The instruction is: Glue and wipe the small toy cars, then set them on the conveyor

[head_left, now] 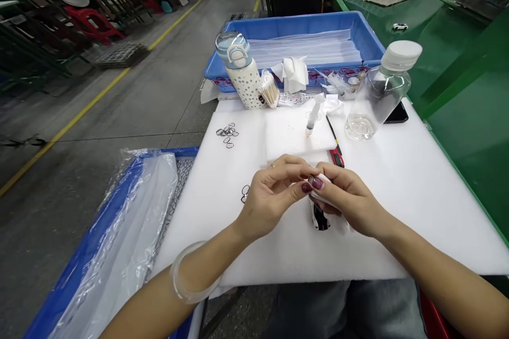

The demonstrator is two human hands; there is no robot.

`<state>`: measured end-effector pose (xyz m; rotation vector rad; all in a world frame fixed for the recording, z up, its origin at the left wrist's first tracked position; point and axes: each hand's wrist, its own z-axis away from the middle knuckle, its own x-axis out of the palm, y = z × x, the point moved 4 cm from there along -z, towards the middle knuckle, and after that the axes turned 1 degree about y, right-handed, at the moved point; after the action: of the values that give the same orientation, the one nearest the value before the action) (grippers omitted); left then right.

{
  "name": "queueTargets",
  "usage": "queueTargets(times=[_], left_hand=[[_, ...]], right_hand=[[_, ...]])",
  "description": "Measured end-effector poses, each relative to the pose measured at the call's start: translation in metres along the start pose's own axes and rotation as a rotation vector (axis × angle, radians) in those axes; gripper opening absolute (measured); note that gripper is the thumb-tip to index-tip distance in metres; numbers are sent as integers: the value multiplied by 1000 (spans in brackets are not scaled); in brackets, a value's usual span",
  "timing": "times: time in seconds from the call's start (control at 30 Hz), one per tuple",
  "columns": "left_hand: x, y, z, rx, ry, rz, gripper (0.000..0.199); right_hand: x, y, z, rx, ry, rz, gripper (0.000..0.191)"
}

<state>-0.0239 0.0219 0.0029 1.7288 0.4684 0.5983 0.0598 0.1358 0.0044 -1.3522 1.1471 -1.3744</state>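
My right hand [350, 196] is closed around a small white piece [320, 188], its thumb pressed on top. At the edge of that piece, my left hand [274, 196] has its thumb and index finger pinched together; what lies between those fingertips is too small and hidden to make out. Just below my hands a small black-and-white toy car [320, 218] shows, partly covered by my right fingers. Left of my hands lie a few thin dark rings [245, 194], and a larger group of rings [227, 133] lies farther back on the white foam sheet [246, 254].
A syringe [313, 116] stands tilted on a foam block [278, 135], beside a red-and-black cutter knife [336, 154]. Behind are a clear bottle [368, 98], dotted flask [244, 82], cotton swabs [269, 91] and blue bin [286, 24]. A plastic-lined blue crate [99, 222] stands left.
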Motion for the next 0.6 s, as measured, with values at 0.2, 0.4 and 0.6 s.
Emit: queueTargets(times=[0.2,0.4,0.6], left_hand=[[1,-9,-1,-115,2,302,18],[7,-8,1,-155,28,388,17],[11,-12,3,-174,44,372,18]], right_hand=[[-19,-26,16,-407,443,455,17],[3,-40,25,-948,445,933,8],[13,-41,25,-1028,436,1090,8]])
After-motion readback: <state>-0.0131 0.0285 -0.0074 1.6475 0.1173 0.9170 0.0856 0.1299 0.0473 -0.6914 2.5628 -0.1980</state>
